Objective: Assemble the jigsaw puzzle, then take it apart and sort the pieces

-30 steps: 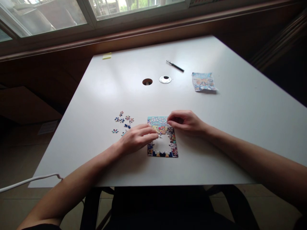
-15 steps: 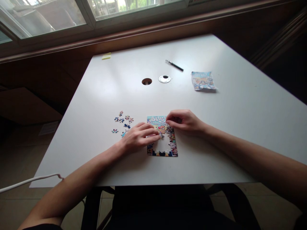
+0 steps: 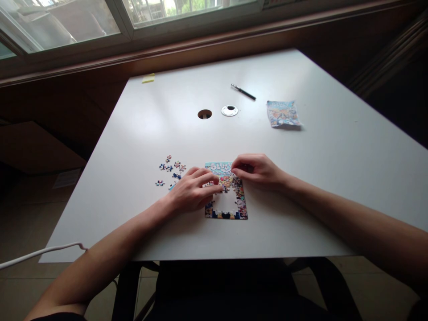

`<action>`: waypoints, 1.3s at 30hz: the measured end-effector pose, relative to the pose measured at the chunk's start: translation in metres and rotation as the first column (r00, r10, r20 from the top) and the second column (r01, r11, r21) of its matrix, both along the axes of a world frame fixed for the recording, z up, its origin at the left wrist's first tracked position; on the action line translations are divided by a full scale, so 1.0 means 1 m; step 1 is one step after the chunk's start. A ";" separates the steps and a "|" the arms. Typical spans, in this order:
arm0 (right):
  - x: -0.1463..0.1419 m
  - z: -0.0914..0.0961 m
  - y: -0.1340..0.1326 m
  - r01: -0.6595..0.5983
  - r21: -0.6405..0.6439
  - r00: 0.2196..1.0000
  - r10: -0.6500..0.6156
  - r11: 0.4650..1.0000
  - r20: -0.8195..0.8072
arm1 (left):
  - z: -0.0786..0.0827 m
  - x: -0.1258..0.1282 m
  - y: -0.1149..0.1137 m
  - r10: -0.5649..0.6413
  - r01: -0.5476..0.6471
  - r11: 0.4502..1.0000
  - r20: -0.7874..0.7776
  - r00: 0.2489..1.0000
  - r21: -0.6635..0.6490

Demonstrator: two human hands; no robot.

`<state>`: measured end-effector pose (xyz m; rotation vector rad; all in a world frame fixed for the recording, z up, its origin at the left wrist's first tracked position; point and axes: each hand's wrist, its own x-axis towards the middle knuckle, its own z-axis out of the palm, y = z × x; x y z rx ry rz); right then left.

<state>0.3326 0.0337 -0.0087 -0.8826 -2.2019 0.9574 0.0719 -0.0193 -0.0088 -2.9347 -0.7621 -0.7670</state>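
- My left hand (image 3: 191, 192) rests on the puzzle (image 3: 241, 198)'s left edge; I cannot tell if it pinches a piece.
- My right hand (image 3: 258, 170), curled closed, touches its top edge.

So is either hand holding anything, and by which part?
Nothing visibly lifted. The left hand presses on the puzzle near its middle; the right hand rests on its top right edge. Pinched piece: cannot tell.

A: Left hand (image 3: 192, 191) status?
B: Palm down, fingers (image 3: 203, 174) bent, tips pointing right. Can't see any grip.
A: Right hand (image 3: 256, 170)?
B: Palm down, knuckles up, fingers curled under, tips pointing left. Hands close together, not touching.
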 end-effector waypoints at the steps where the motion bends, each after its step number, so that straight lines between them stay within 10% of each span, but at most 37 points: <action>1: 0.000 0.000 0.000 0.000 -0.001 1.000 0.000 1.000 0.002 | 0.000 0.000 0.000 0.009 -0.009 1.000 0.002 1.000 -0.003; 30: 0.000 0.003 -0.001 0.005 0.013 1.000 -0.005 1.000 0.000 | 0.002 -0.003 -0.001 0.027 -0.031 0.986 -0.029 0.999 -0.164; 39: 0.007 -0.004 0.002 0.019 -0.079 0.998 -0.024 0.997 -0.062 | 0.014 -0.056 0.022 0.408 -0.420 0.907 0.277 0.870 -0.018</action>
